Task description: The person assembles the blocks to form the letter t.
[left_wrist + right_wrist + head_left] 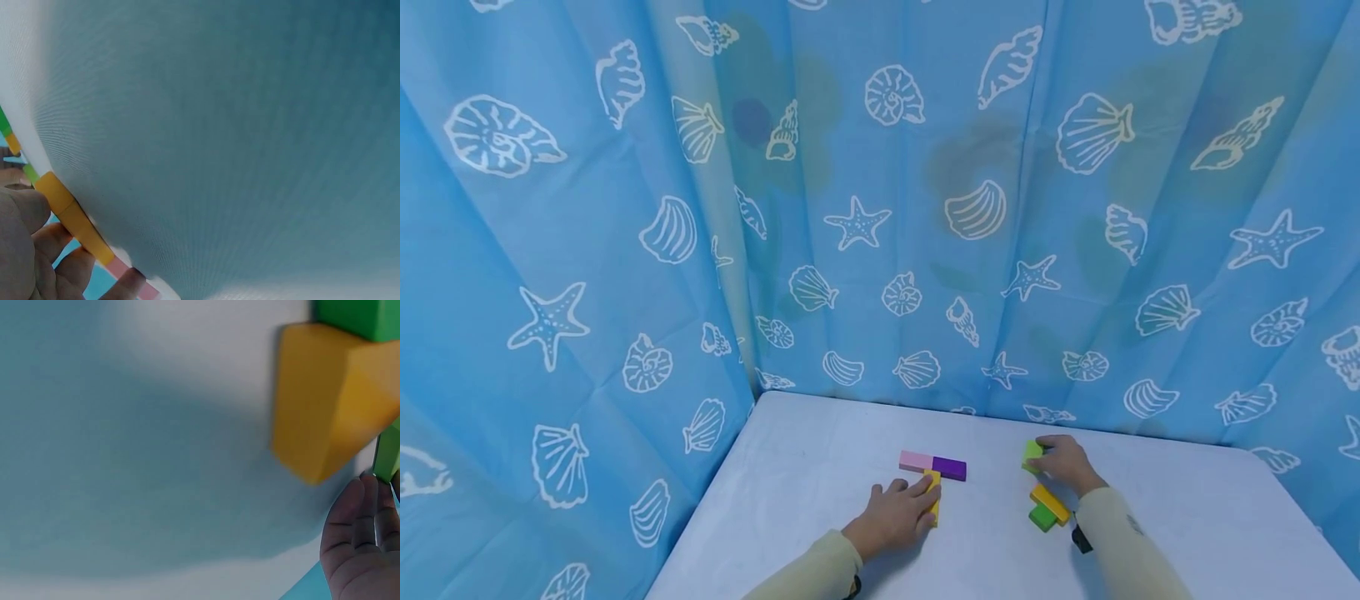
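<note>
Two small yellow blocks (75,219) lie end to end on the white table, the line running up to a pink block (916,461) and a purple block (950,468) set side by side across its far end. My left hand (891,515) holds the yellow line between thumb and fingers. One fingertip reaches the pink block in the left wrist view. Farther right, my right hand (1067,463) pinches a light green block (1032,454) by its right side. Nearer me, a yellow block (1051,503) touches a darker green block (1042,517).
The white table (805,467) ends at the back and left against a blue curtain (850,250) printed with white shells and starfish. A stretch of tabletop lies between the two groups of blocks.
</note>
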Tool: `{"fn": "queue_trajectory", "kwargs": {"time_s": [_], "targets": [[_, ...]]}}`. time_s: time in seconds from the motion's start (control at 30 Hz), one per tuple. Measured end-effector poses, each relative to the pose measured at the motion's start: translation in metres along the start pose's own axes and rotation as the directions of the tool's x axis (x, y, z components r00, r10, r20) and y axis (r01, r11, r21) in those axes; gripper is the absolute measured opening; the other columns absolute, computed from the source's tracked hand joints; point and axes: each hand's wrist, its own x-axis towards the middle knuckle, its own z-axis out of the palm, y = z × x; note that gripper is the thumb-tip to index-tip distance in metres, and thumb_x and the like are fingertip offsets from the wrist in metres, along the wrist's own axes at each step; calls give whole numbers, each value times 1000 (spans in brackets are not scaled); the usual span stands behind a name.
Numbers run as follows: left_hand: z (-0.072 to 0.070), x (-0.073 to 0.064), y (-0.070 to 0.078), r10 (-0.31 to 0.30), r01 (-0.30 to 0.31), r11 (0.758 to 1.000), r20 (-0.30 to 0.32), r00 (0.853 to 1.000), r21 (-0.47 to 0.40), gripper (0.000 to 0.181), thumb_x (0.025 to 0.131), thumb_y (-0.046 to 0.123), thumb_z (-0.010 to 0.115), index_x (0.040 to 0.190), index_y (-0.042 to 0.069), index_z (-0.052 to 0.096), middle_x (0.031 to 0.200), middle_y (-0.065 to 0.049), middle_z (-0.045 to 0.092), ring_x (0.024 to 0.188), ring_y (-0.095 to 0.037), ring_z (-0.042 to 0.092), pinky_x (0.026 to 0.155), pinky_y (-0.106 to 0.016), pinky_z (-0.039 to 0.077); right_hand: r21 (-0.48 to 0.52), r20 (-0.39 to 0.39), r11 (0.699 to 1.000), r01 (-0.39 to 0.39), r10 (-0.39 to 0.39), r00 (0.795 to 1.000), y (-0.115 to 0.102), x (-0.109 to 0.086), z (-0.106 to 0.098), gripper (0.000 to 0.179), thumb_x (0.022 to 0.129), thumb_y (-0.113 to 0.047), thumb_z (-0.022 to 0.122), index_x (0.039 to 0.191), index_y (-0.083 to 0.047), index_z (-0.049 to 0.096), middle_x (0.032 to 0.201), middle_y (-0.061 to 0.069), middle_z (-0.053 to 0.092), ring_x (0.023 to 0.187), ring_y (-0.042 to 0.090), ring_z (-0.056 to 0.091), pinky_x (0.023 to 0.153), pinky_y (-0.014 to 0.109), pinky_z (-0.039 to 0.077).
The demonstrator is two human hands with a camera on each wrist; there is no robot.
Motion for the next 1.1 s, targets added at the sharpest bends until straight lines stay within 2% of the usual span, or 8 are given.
{"fn": "queue_trajectory", "kwargs": {"time_s": [0.23, 0.43, 0.63, 0.83, 1.03, 1.1], "targets": [[3, 2, 0, -1, 1, 1000, -4, 1000, -4, 52, 102, 50, 43, 152, 42, 33, 161, 17, 29, 141, -29, 40, 108, -64, 35, -6, 34, 998, 66, -66, 997, -10, 8, 4, 62, 91, -21, 70, 140, 9, 47, 142, 32, 46, 122, 45, 46, 108, 61, 37], [4, 3, 0, 1, -1, 1000, 1, 1000, -6, 52, 102, 52, 42, 152, 43, 33, 161, 18, 28, 142, -29, 39, 108, -65, 35, 2, 54, 998, 63, -63, 997, -22, 12, 8, 62, 90, -22, 72, 140, 7, 49, 143, 31, 46, 125, 46, 46, 107, 60, 39], [2, 2, 0, -10, 10, 1000, 8, 1000, 2, 52, 102, 52, 43, 152, 43, 33, 161, 18, 29, 142, -28, 40, 109, -64, 34, -10, 46, 995, 104, -103, 994, -31, 19, 16, 60, 89, -20, 72, 138, 7, 50, 143, 31, 46, 133, 49, 41, 109, 60, 36], [-1, 0, 0, -5, 5, 1000, 3, 1000, 5, 52, 102, 50, 44, 152, 42, 34, 161, 18, 29, 141, -28, 40, 108, -64, 35, -20, 17, 992, 127, -127, 992, -46, 25, 30, 58, 89, -17, 72, 136, 9, 52, 139, 31, 50, 126, 46, 47, 107, 59, 39], [0, 1, -1, -4, 4, 1000, 5, 1000, -3, 52, 102, 51, 44, 152, 43, 33, 161, 18, 29, 142, -28, 40, 108, -64, 35, 9, -20, 988, 151, -151, 988, -57, 26, 45, 56, 88, -14, 72, 135, 11, 52, 136, 31, 54, 122, 44, 52, 104, 57, 43], [0, 1, -1, -5, 5, 1000, 5, 1000, -3, 52, 102, 51, 44, 152, 43, 33, 160, 18, 29, 142, -28, 40, 108, -65, 35, 28, -23, 990, 138, -137, 990, -59, 26, 48, 57, 88, -14, 73, 135, 10, 52, 137, 30, 54, 123, 44, 52, 105, 57, 43]]}}
